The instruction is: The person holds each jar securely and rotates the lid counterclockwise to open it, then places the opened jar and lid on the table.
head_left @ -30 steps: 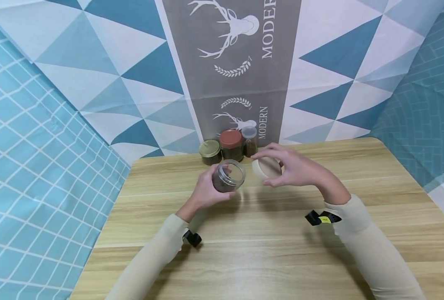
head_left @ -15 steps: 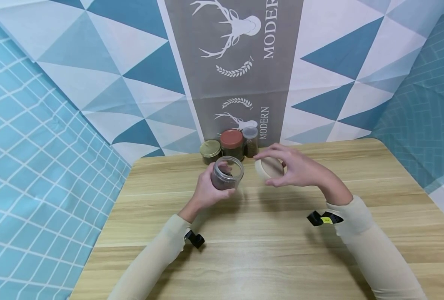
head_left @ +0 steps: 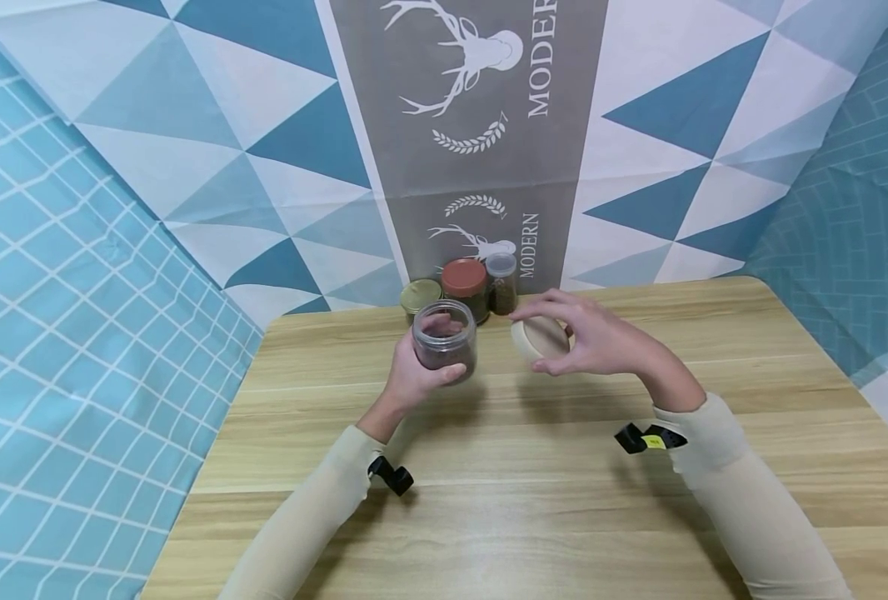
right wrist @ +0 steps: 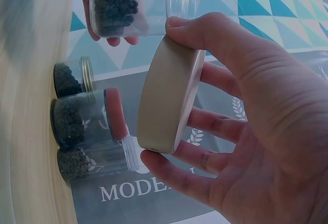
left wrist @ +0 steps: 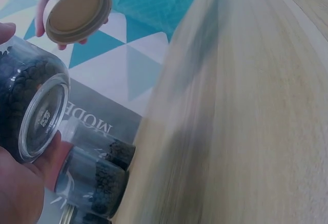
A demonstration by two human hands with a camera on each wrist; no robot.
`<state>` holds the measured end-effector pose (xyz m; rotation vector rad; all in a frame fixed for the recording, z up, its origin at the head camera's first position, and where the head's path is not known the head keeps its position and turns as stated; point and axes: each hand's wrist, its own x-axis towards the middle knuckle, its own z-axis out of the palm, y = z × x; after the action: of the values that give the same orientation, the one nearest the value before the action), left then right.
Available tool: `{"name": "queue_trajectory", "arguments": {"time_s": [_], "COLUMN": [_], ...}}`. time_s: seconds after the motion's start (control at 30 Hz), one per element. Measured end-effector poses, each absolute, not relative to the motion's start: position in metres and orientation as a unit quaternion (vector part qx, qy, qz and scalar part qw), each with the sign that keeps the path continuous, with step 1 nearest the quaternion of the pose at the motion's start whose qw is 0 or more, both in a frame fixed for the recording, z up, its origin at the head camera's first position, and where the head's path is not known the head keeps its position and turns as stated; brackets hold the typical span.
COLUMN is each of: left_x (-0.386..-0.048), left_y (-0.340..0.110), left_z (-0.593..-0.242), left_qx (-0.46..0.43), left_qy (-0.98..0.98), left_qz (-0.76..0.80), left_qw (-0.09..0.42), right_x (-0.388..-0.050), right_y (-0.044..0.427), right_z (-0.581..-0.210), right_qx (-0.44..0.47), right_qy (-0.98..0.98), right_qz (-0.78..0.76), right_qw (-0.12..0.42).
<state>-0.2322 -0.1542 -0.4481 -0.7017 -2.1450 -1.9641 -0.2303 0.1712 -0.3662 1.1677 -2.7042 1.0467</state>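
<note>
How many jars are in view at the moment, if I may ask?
4: an open jar in the left hand, and a gold-lidded jar, red-lidded jar and clear-lidded jar side by side on the table.

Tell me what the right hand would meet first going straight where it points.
Probably the open clear jar in the left hand; the cream lid gripped by the right hand would touch it first. Depth is unclear, though.
</note>
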Motion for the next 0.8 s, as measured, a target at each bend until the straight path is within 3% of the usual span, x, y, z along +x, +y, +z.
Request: {"name": "queue_trajectory", "arguments": {"time_s": [0.8], "left_x": [-0.231], "left_y": [-0.13], "left_z": [-0.449], "left_qx": [-0.266], "left_qy": [-0.712], "left_qz": [-0.648], "left_qw": [0.052], "right_x": [-0.229], "right_y": [0.172], "right_z": [-0.368], "right_qx": [0.373], "right_qy": [-0.868], "right_qz": [0.327], "right_qw": [0.013]}}
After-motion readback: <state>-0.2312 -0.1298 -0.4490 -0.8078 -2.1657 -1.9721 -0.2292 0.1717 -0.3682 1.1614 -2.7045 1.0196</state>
